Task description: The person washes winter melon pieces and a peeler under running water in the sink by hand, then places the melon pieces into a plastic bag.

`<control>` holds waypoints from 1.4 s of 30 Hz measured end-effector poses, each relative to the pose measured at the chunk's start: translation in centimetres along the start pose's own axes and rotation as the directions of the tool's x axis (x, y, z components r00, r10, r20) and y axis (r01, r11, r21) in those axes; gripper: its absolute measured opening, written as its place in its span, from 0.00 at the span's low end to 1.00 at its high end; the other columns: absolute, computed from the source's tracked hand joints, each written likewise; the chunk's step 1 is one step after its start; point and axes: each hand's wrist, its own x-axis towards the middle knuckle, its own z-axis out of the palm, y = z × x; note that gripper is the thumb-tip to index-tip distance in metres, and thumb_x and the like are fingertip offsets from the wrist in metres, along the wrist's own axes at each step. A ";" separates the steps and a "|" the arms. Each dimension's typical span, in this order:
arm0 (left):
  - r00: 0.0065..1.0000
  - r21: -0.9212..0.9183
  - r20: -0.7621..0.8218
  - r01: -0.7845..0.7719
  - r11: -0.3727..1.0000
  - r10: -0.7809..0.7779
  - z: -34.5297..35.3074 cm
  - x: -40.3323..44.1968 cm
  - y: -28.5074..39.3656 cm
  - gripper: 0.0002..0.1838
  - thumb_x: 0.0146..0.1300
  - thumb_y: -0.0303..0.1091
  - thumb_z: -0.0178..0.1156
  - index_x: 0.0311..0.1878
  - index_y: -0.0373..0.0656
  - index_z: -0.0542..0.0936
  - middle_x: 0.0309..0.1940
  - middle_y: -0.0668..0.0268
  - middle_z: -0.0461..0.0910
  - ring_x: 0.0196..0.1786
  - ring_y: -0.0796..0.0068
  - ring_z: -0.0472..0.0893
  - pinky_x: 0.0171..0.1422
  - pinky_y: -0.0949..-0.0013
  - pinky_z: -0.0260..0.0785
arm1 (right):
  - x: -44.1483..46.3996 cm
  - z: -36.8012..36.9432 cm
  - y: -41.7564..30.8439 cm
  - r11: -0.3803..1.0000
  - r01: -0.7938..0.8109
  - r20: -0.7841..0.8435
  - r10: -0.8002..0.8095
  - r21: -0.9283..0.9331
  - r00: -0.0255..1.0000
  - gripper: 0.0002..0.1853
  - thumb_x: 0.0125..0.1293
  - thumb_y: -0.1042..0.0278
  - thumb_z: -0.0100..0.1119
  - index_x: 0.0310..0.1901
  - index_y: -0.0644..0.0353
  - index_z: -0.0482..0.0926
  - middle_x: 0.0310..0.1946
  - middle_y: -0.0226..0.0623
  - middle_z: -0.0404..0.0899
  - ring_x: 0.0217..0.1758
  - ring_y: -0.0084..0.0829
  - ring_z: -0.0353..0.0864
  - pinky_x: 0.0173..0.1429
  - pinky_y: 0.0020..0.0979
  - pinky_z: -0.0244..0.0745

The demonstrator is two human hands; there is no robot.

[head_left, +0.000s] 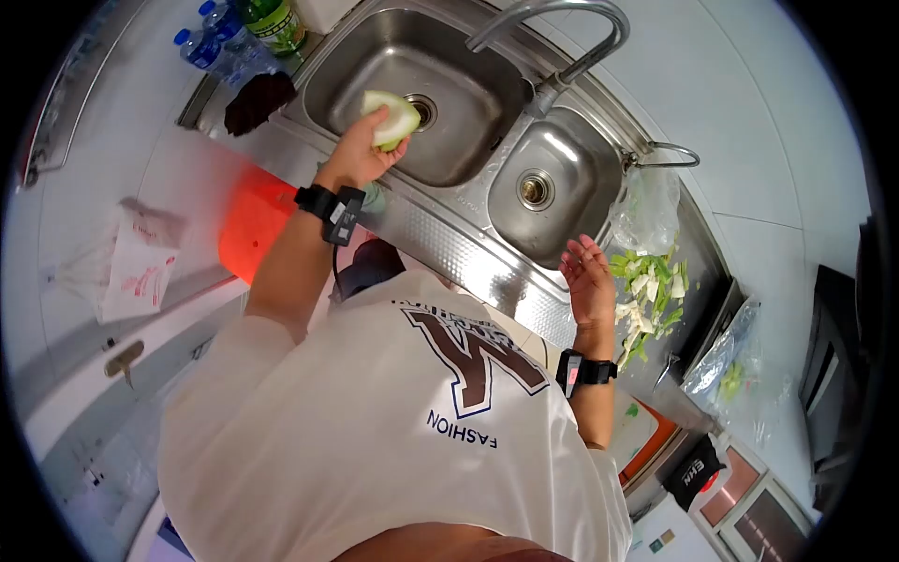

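A pale green and white piece of vegetable or melon (pixel 394 119) is held in my left hand (pixel 363 150), over the near left part of the large sink basin (pixel 459 94). My right hand (pixel 590 281) is raised near the front edge of the small basin (pixel 562 150), its fingers apart and slightly curled, holding nothing. Cut green and white vegetable scraps (pixel 646 295) lie on the steel counter just right of my right hand.
The faucet (pixel 599 47) arches over the back of the sinks. A clear plastic bag (pixel 646 211) lies beside the small basin. Bottles (pixel 225 42) and a dark cloth-like item (pixel 257 103) are at the left. An orange container (pixel 253 220) stands below the counter's left side.
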 end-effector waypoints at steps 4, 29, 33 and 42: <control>1.000 -0.037 0.021 0.001 0.999 0.000 -0.8 4.9 5.8 0.19 0.63 0.37 0.60 0.54 0.40 0.71 0.49 0.58 0.75 0.47 0.61 0.76 0.47 0.65 0.73 | 1.8 6.2 0.5 0.999 0.025 -0.020 -0.026 -0.034 0.999 0.17 0.67 0.66 0.53 0.55 0.59 0.70 0.48 0.35 0.76 0.46 0.30 0.77 0.53 0.31 0.71; 0.927 0.205 0.133 0.320 0.925 -0.351 6.5 9.1 0.7 0.14 0.65 0.38 0.57 0.51 0.45 0.72 0.46 0.62 0.76 0.45 0.68 0.76 0.44 0.67 0.72 | 21.1 21.1 -1.7 -0.056 0.051 0.074 -0.615 -0.997 0.785 0.14 0.61 0.58 0.54 0.46 0.49 0.81 0.39 0.47 0.81 0.43 0.48 0.80 0.47 0.44 0.75; 0.927 0.252 0.170 0.287 0.924 -0.334 7.1 9.3 1.1 0.12 0.65 0.39 0.55 0.49 0.48 0.73 0.45 0.66 0.77 0.46 0.72 0.74 0.43 0.67 0.70 | 20.8 19.9 -0.5 -0.086 0.108 0.138 -0.654 -0.990 0.744 0.11 0.62 0.59 0.54 0.39 0.50 0.84 0.32 0.47 0.82 0.37 0.48 0.81 0.44 0.42 0.76; 0.929 0.361 0.173 0.251 0.898 -0.328 5.4 11.7 0.0 0.12 0.65 0.38 0.58 0.49 0.46 0.75 0.45 0.63 0.76 0.45 0.70 0.75 0.43 0.68 0.72 | 19.8 18.7 0.0 -0.139 0.239 0.273 -0.611 -0.961 0.743 0.10 0.61 0.60 0.55 0.39 0.50 0.84 0.31 0.46 0.81 0.36 0.49 0.81 0.41 0.43 0.75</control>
